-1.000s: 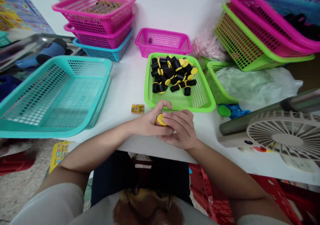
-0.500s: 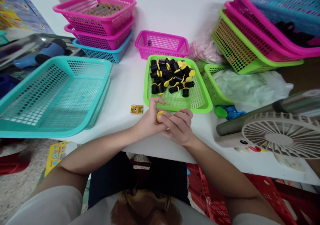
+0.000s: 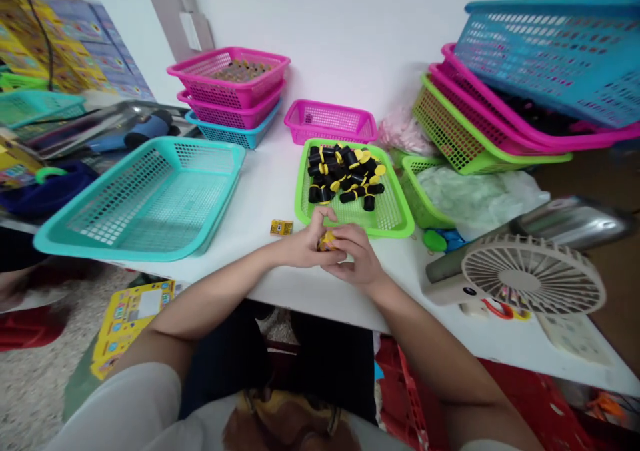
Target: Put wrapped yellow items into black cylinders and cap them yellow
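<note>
Both of my hands meet over the table just in front of the green basket [image 3: 400, 231]. Between them is a small yellow piece [image 3: 327, 240] with a printed pattern, mostly covered by fingers. My left hand [image 3: 310, 244] grips it from the left, thumb raised. The fingers of my right hand [image 3: 357, 254] press on it from the right. Inside the green basket lies a pile of black cylinders with yellow caps [image 3: 345, 171]. Left of my left hand, a small yellow printed packet [image 3: 281, 228] lies flat on the table.
A turquoise basket [image 3: 150, 254] stands at the left, with stacked pink baskets [image 3: 235, 94] behind it. Another pink basket [image 3: 330, 121] is near the wall. Tilted baskets [image 3: 500, 127] and a bag-filled green basket [image 3: 425, 204] stand right. A handheld fan [image 3: 520, 281] lies in front.
The view has tilted up, so more of the wall shows. In my hands the yellow piece has turned: its round yellow end showed before, now a patterned side does.
</note>
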